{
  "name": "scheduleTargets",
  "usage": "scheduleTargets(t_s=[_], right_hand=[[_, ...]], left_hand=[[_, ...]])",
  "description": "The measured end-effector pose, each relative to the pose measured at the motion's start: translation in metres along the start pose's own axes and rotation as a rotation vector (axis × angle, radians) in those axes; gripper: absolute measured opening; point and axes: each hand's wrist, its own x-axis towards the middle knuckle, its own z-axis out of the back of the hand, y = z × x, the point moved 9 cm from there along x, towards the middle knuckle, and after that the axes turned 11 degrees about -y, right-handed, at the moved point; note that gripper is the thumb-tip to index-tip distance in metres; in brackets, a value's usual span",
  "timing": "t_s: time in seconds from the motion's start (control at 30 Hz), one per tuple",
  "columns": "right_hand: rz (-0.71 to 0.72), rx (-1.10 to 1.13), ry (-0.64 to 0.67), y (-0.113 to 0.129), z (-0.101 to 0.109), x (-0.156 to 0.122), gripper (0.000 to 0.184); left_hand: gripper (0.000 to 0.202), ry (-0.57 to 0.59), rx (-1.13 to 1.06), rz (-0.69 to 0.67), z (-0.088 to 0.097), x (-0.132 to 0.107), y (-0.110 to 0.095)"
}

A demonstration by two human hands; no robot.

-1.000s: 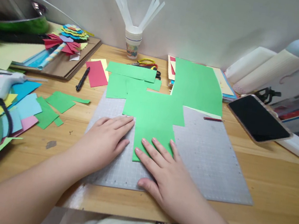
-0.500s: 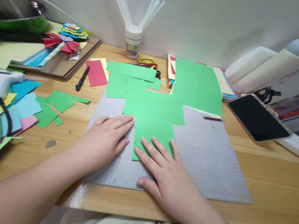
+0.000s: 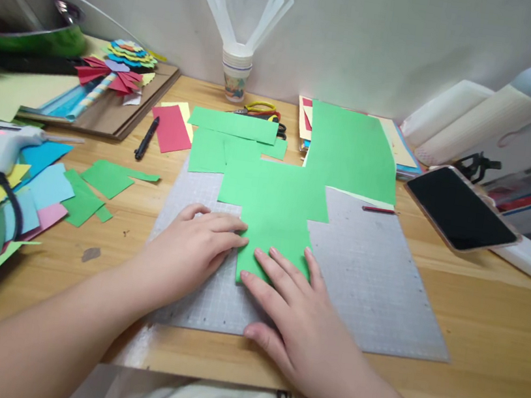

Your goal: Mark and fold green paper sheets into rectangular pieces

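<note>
Several green paper pieces overlap on the gray gridded cutting mat (image 3: 358, 278). The nearest is a green paper piece (image 3: 276, 227) whose front edge lies close to me. On that front part my right hand (image 3: 295, 302) rests flat, fingers spread, with the thumb on the mat. My left hand (image 3: 200, 242) lies at the paper's left edge, its fingertips touching it; the fingers are stretched out and the thumb is mostly hidden. Behind, a larger green sheet (image 3: 354, 152) lies partly over a stack of papers (image 3: 403, 152). A dark red stick (image 3: 378, 209) is beside it.
Paper scraps (image 3: 84, 203) and a hot glue gun (image 3: 6, 146) are on the left. A black pen (image 3: 146, 138) lies by red paper (image 3: 172, 130). At the back are paper cups (image 3: 236, 76) with white sticks and yellow-handled pliers (image 3: 260, 108). A phone (image 3: 461, 210) leans at right.
My left hand has slid a little right and toward me, and its fingertips now overlap the paper's left edge. My right hand has barely moved.
</note>
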Motion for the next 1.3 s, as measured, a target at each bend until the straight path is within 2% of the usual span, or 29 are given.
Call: scheduleTargets(t_s=[0.17, 0.63, 0.73, 0.97, 1.13, 1.3], right_hand=[[0.098, -0.027, -0.104, 0.01, 0.006, -0.006, 0.04], [0.09, -0.021, -0.069, 0.008, -0.003, -0.006, 0.042], [0.089, -0.025, -0.067, 0.007, -0.004, -0.007, 0.043], [0.095, -0.023, -0.093, 0.007, -0.002, -0.007, 0.044], [0.102, -0.028, -0.112, 0.008, 0.001, -0.005, 0.043], [0.09, -0.016, -0.078, 0.006, -0.002, -0.005, 0.044]], left_hand=[[0.029, -0.014, 0.005, -0.022, 0.001, 0.001, -0.003], [0.029, -0.058, 0.044, -0.081, 0.007, 0.002, -0.011], [0.029, -0.078, 0.063, -0.043, 0.008, 0.002, -0.007], [0.031, -0.13, 0.136, 0.168, 0.017, 0.004, 0.016], [0.032, -0.118, 0.128, 0.161, 0.016, 0.004, 0.015], [0.031, -0.121, 0.136, 0.174, 0.017, 0.004, 0.015]])
